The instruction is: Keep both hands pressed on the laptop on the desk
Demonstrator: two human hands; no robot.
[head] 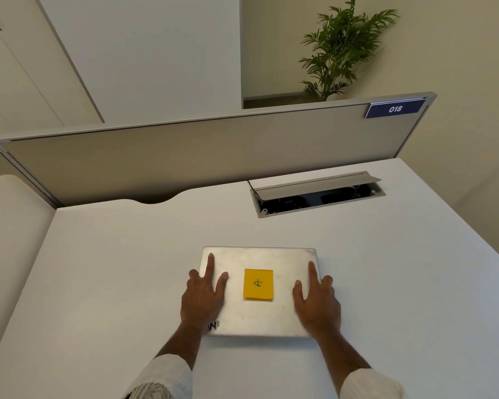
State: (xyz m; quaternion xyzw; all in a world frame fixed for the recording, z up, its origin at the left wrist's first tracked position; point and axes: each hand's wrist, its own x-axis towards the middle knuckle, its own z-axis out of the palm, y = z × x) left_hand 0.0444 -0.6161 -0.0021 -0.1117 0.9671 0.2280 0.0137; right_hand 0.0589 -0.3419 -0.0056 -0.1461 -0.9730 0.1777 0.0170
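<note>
Laptop (260,295) first: you have a closed silver one lying flat on the white desk (386,283), near your edge and roughly centred in front of you. A yellow sticky note (258,284) sits in the middle of its lid with a handwritten mark that may be a letter, though it is too small and turned to read for sure. Your left hand (202,298) lies flat over the lid's left edge, fingers straight and spread, the forefinger reaching toward the far left corner. Your right hand (317,300) mirrors it on the right edge, fingers extended, palm down. Both hands press or rest on the lid without curling round it, and they stay well apart with the note between them. Pale sleeves (167,378) cover your forearms. Farther back on the desk, to your right, a cable hatch (317,194) stands with its flap raised. Behind it runs a grey divider panel (185,156) bearing a blue tag marked 018 (395,109), and a potted palm (340,47) rises beyond.
</note>
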